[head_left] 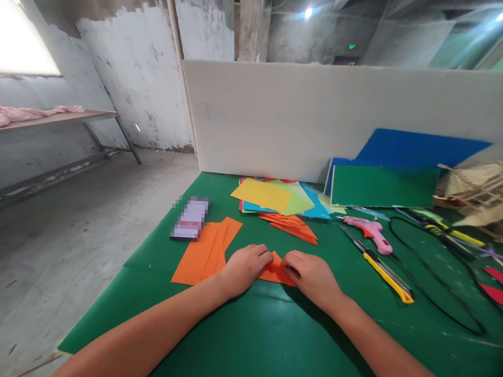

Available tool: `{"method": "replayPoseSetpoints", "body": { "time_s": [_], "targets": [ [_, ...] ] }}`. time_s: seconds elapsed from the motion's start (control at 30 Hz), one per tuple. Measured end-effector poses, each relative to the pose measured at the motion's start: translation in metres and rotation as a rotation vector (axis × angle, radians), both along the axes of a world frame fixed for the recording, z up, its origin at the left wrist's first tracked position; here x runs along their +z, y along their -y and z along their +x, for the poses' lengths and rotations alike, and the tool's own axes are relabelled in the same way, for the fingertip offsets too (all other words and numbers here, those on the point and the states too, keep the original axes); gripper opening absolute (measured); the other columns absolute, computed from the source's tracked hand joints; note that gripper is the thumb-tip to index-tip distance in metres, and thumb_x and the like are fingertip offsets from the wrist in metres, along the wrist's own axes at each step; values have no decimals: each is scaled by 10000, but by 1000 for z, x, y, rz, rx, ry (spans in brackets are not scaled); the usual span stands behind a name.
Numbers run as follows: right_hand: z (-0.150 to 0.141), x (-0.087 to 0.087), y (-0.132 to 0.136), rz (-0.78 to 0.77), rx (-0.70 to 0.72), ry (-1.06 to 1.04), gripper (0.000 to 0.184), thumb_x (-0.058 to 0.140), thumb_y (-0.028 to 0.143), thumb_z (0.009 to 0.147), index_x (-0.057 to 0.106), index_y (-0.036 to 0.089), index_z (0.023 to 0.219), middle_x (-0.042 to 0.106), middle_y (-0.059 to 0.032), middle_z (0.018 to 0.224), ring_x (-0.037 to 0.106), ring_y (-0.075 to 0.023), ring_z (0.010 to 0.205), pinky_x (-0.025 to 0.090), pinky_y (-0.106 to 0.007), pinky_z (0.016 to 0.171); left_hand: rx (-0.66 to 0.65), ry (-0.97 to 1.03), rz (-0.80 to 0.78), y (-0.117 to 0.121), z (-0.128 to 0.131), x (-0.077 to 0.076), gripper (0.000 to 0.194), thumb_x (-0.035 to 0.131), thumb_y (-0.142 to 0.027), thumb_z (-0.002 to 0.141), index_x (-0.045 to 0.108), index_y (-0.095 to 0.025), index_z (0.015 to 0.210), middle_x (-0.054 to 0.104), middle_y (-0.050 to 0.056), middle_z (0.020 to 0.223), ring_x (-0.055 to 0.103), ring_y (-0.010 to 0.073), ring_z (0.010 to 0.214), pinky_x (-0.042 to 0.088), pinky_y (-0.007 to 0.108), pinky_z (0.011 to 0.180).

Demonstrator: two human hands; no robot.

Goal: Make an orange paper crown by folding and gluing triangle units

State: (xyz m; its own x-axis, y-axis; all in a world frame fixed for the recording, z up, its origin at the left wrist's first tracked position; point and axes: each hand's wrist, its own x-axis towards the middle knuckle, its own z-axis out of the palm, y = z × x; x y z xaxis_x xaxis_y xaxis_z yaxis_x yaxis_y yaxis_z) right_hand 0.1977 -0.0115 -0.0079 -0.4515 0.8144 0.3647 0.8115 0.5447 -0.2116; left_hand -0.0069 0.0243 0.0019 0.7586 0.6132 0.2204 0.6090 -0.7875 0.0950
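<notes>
**2 Hands Grip a Small Orange Paper at the Table's Center**

The left hand [247,270] and the right hand [314,279] meet the small orange paper [278,275] at the lower center of the frame, where it lies on the green table [269,341]. The left hand is narrow, its curled fingers closed on the paper's left side; the right hand is also narrow, its bent fingers pinching the right side. Some fingertips are hidden.

Just left of the left hand, flat orange sheets [201,253] overlap, with a pixelated phone [191,219] at their upper left. Above the hands lies a fanned bunch of folded orange pieces [291,227], near a stack of colored sheets topped by a yellow sheet [262,194].

Right of center are a pink glue gun [371,231] and a yellow-handled cutter [388,277], with a black cable [431,293] looping beyond them. 2 red strips [499,286] lie at the right edge. Behind the tools, a green board [384,186] stands before a blue board [426,146], both in front of a long white panel [280,117].
</notes>
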Motion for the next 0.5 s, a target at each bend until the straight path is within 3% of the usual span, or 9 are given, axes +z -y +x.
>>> {"method": "replayPoseSetpoints", "body": {
  "time_s": [0.2,0.5],
  "targets": [
    [2,0,2,100,74,153,234,405,143,938,581,176,787,632,-36,868,515,-115,614,295,-261,567,-91,-31,9,1,-2,7,161,465,-115,892,558,-173,774,548,17,854,495,143,773,359,235,593],
    [9,-2,3,183,185,214,214,419,132,929,606,189,839,631,-33,878,513,-136,684,316,-269,596,-245,2,32,-4,-8,4,141,468,-108,898,584,-163,841,588,26,920,511,153,836,418,237,683]
  ]
}}
